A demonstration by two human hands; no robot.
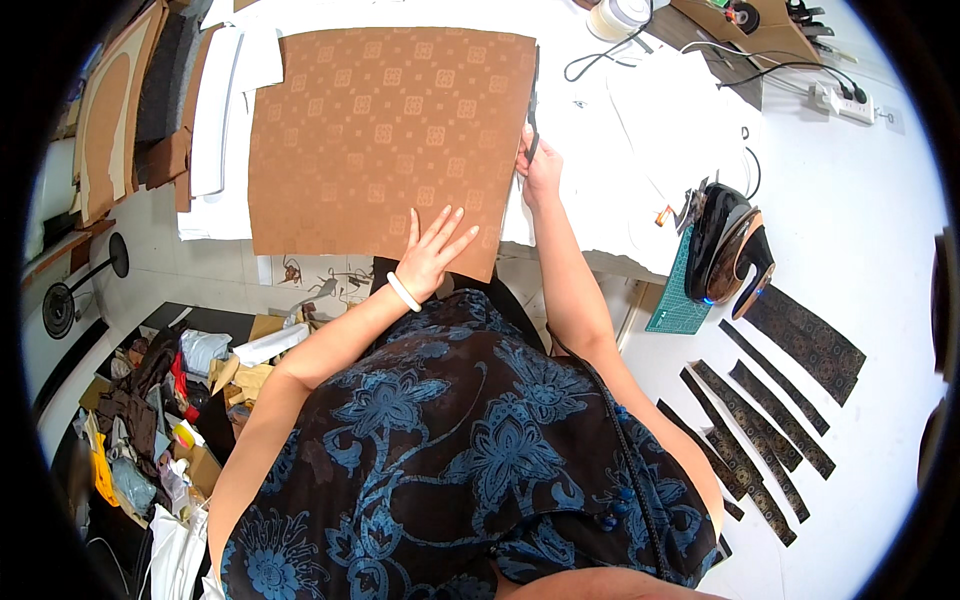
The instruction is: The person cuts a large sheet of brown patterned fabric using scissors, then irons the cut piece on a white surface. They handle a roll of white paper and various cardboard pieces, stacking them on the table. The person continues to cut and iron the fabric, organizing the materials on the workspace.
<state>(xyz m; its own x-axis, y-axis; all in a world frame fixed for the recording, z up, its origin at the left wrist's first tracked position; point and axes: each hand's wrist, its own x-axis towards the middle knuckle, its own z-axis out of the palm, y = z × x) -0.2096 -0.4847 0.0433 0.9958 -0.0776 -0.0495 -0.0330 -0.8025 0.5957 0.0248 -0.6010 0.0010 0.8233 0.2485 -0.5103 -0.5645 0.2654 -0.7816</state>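
Note:
A large brown sheet [345,150] with a paler square motif lies on the white-covered table, its near edge hanging slightly over the front. My left hand [425,258] rests flat on its near right part, fingers spread, a white bangle on the wrist. At the sheet's right edge, my right hand [540,170] is closed round a narrow black curved piece [532,142]. A dark line continues from it along that edge toward the far corner. Whether the piece is a tool handle or a strip I cannot tell, as the fingers partly cover it.
A black iron [722,245] stands by a green cutting mat [678,300] at the table's right end. Dark patterned strips [750,420] lie beyond it. A white roll [215,110] borders the sheet's left, and a cluttered heap [190,400] is at lower left. Cables [600,62] cross the far right.

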